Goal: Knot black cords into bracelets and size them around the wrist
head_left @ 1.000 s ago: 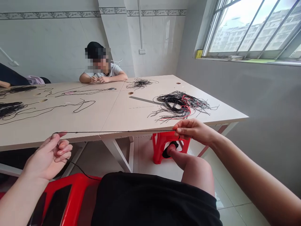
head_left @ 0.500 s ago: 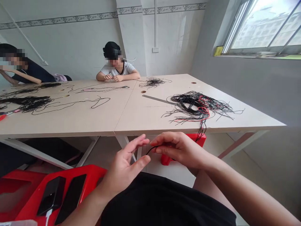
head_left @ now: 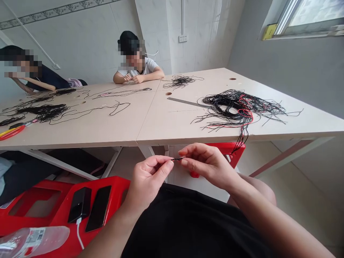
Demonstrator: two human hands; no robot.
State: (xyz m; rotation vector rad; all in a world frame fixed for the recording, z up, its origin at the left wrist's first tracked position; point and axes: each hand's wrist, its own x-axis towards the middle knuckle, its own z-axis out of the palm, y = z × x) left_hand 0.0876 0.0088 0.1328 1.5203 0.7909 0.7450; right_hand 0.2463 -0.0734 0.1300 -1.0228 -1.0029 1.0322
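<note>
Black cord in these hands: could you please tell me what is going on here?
The left hand pinches a thin black cord. The right hand is at the same cord; its grip is unclear. On the table lies a bundle of black and red cords, some hanging over the edge; a ruler reaches to it. A co-worker sits opposite.

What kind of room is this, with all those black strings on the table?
Maybe a small workroom. The big table holds piles of black cord and a metal ruler, the left hand pinches a thin cord, and a person across the table sits with both hands close together.
</note>
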